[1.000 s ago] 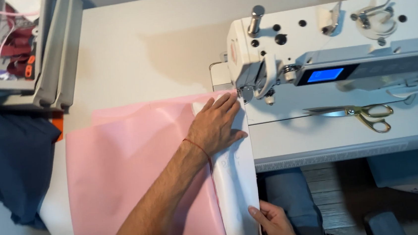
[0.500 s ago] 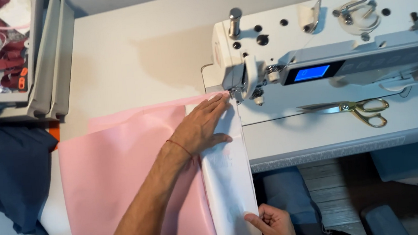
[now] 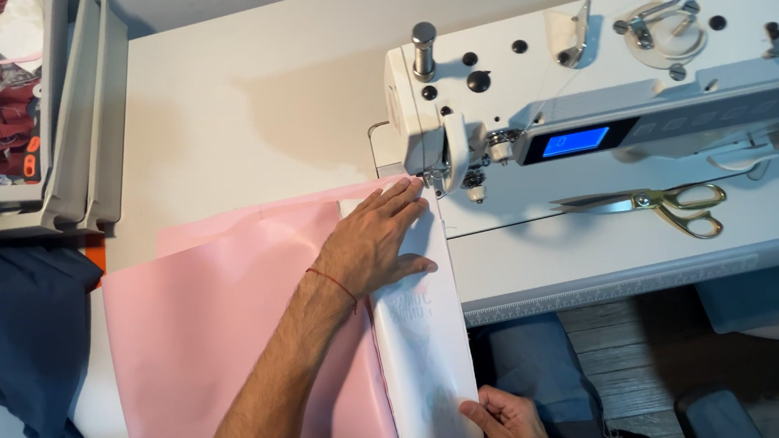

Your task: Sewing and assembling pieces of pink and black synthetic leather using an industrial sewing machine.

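My left hand (image 3: pixel 373 241) lies flat, fingers spread, on pink fabric (image 3: pixel 222 325) and a white fabric strip (image 3: pixel 427 337), with its fingertips just short of the presser foot (image 3: pixel 435 184) of a white sewing machine (image 3: pixel 605 128). A thin red string circles that wrist. At the table's near edge my right hand (image 3: pixel 507 420) pinches the lower end of the white strip. The strip runs along the pink fabric's right edge up toward the needle.
Gold-handled scissors (image 3: pixel 657 204) lie on the machine bed below a lit blue display (image 3: pixel 574 140). A grey bin (image 3: pixel 20 109) with red items stands at the far left, dark blue cloth (image 3: pixel 9 323) beneath it. My jeans-clad leg (image 3: pixel 535 365) shows under the table.
The view has shifted, so everything sits a little further left in frame. My left hand stays flat on the fabric near the presser foot; my right hand still pinches the strip's lower end.
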